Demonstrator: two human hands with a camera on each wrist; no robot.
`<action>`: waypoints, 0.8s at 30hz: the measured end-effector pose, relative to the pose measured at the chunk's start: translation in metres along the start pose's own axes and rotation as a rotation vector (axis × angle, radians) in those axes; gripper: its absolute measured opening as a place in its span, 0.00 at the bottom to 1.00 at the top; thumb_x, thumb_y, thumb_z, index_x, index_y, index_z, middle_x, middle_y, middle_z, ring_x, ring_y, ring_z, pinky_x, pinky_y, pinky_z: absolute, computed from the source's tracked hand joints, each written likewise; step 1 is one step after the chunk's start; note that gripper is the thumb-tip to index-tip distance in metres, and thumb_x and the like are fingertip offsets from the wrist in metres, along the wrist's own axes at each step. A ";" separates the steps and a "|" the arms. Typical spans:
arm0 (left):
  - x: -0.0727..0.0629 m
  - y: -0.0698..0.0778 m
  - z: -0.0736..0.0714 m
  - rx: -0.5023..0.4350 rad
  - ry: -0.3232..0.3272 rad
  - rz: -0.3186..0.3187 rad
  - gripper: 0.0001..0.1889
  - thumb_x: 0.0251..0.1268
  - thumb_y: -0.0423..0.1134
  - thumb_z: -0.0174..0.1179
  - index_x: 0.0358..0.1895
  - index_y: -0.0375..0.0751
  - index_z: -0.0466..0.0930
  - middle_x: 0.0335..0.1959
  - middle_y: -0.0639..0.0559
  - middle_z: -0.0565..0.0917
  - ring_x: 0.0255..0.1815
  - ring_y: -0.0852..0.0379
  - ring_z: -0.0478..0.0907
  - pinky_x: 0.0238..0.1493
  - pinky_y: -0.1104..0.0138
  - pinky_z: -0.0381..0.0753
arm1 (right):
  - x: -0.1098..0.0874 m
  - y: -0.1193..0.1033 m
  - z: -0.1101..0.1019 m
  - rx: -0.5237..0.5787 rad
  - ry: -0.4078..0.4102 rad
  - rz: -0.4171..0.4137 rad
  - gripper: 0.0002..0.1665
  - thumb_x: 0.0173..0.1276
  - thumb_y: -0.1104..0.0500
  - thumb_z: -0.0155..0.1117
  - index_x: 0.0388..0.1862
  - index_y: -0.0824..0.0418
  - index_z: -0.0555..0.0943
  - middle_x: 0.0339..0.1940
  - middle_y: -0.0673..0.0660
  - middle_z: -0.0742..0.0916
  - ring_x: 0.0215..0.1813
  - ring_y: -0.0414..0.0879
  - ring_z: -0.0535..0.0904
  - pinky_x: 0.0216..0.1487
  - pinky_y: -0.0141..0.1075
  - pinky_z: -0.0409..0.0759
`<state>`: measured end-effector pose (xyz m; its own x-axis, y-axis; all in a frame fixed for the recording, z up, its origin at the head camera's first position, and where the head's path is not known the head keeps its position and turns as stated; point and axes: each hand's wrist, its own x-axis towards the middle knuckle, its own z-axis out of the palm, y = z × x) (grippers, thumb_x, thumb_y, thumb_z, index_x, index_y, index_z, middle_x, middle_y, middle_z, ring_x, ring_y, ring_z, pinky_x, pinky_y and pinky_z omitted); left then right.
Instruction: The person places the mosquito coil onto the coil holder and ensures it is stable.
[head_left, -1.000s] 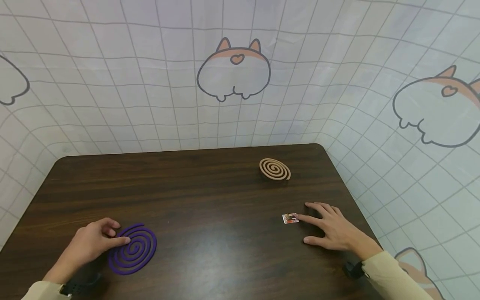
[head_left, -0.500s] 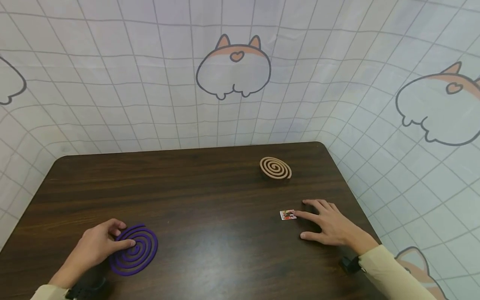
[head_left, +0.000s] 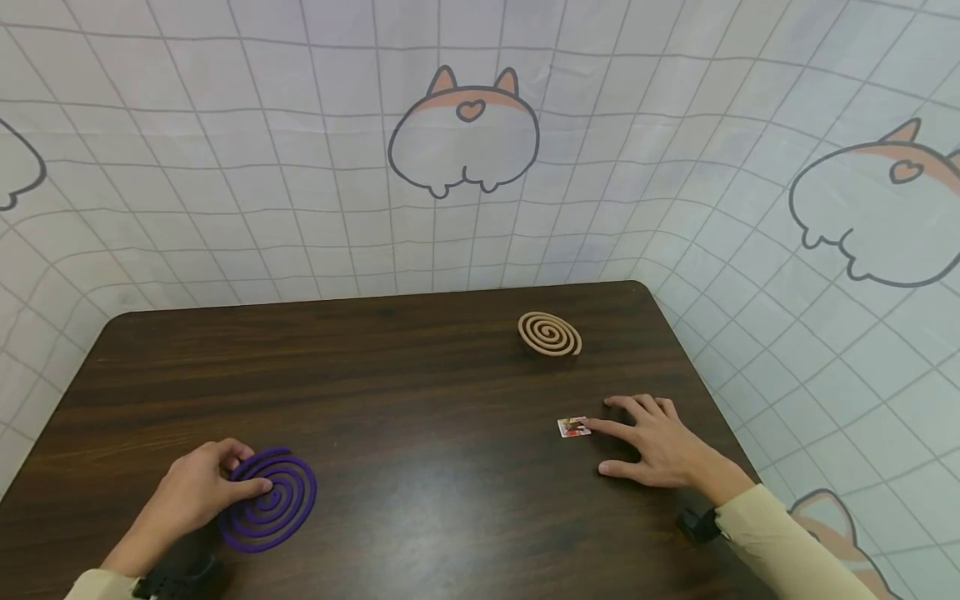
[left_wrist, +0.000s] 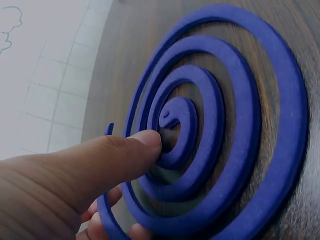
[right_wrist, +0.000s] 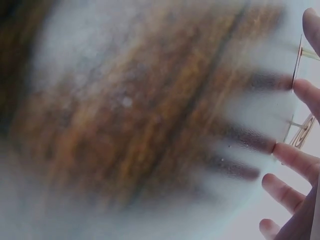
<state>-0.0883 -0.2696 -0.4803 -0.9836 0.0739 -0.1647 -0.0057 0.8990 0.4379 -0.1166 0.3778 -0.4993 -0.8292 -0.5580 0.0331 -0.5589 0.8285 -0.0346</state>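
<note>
My left hand pinches a purple mosquito coil at the table's near left. In the left wrist view, the thumb lies over the inner rings of the coil, and the other fingers are partly hidden beneath its outer ring. My right hand is spread low over the table on the right. Its index fingertip rests at the right edge of a small printed card. The right wrist view shows several outstretched fingers, with much of that hand cut off by the frame.
A tan mosquito coil sits toward the back right of the dark wooden table, beyond the card. A white gridded curtain with corgi drawings encloses the back and sides. A dark band is on the right wrist.
My left thumb has shifted right, further over the purple coil. The card has slid slightly left together with my right hand. The tan coil has stayed in place while the head view tilts slightly.
</note>
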 end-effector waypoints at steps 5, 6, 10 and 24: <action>-0.002 0.002 0.001 -0.017 -0.003 -0.017 0.28 0.52 0.58 0.78 0.44 0.41 0.79 0.35 0.50 0.83 0.35 0.54 0.76 0.32 0.63 0.71 | 0.001 0.000 -0.002 0.002 -0.029 0.011 0.39 0.66 0.23 0.60 0.75 0.25 0.69 0.74 0.57 0.75 0.72 0.58 0.70 0.61 0.62 0.67; -0.003 0.003 0.001 -0.023 -0.002 -0.021 0.28 0.53 0.57 0.78 0.45 0.41 0.78 0.34 0.51 0.82 0.33 0.54 0.75 0.32 0.64 0.70 | 0.001 0.000 -0.003 0.000 -0.034 0.013 0.39 0.66 0.23 0.60 0.75 0.24 0.68 0.74 0.56 0.75 0.72 0.58 0.70 0.61 0.62 0.68; -0.005 0.006 0.000 -0.060 -0.020 -0.034 0.27 0.58 0.55 0.75 0.47 0.39 0.74 0.32 0.51 0.80 0.31 0.55 0.72 0.31 0.65 0.69 | 0.002 0.000 -0.003 -0.008 -0.046 0.018 0.39 0.67 0.22 0.59 0.76 0.24 0.68 0.75 0.56 0.75 0.72 0.59 0.71 0.62 0.62 0.68; -0.005 0.001 0.000 -0.622 -0.250 -0.084 0.36 0.64 0.39 0.72 0.69 0.28 0.64 0.43 0.48 0.87 0.37 0.59 0.87 0.38 0.66 0.88 | 0.000 -0.002 -0.003 -0.001 -0.029 0.014 0.39 0.67 0.23 0.60 0.76 0.23 0.67 0.73 0.57 0.76 0.71 0.58 0.71 0.63 0.64 0.67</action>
<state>-0.0832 -0.2695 -0.4794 -0.9045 0.1795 -0.3870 -0.2567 0.4954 0.8298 -0.1158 0.3763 -0.4960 -0.8371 -0.5471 0.0031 -0.5469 0.8365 -0.0337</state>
